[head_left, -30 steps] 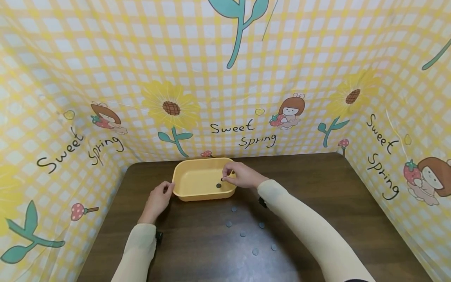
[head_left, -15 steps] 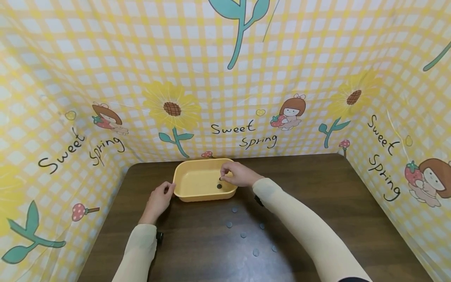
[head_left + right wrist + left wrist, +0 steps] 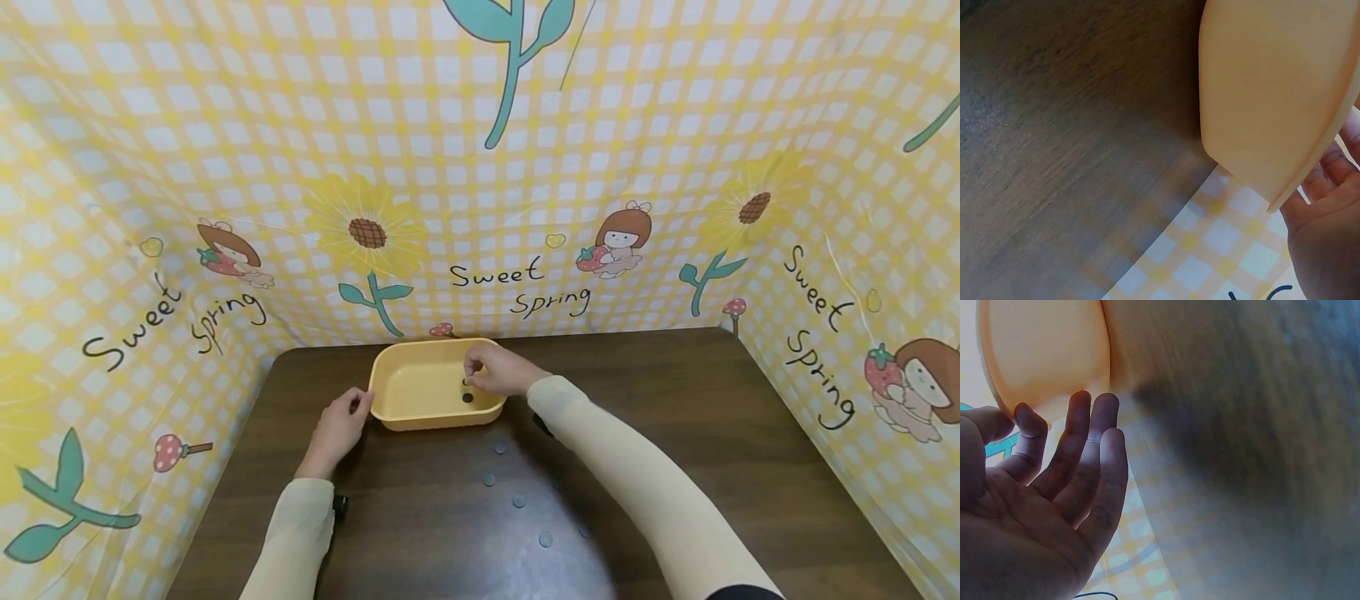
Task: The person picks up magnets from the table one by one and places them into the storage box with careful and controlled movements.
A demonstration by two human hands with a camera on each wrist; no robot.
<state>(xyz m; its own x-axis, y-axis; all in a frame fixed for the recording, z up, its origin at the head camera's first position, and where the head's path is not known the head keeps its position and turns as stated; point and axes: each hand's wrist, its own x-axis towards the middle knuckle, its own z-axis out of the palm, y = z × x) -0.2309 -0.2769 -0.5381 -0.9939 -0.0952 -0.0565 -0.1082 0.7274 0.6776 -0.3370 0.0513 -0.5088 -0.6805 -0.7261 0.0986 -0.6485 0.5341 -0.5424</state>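
A yellow plastic basin (image 3: 420,423) stands at the back of the table. My left hand (image 3: 339,427) is at its left end; in the left wrist view the thumb and index finger pinch the rim, while the other fingers extend beside the wall. My right hand (image 3: 501,368) reaches over the right rim into the basin. Its thumb and index finger pinch a small dark disc (image 3: 466,382), mostly covered by the fingertips. Another dark disc (image 3: 467,397) lies on the basin floor just below. The right wrist view shows the basin wall hiding these fingertips.
Several small grey discs (image 3: 519,500) lie scattered on the dark wooden table (image 3: 420,517) in front of the basin, some in the right arm's shadow. A yellow checked cloth (image 3: 480,200) surrounds the table at the back and sides.
My right hand has moved slightly left inside the basin, with the pinched disc moving along. The left hand stays at the rim.
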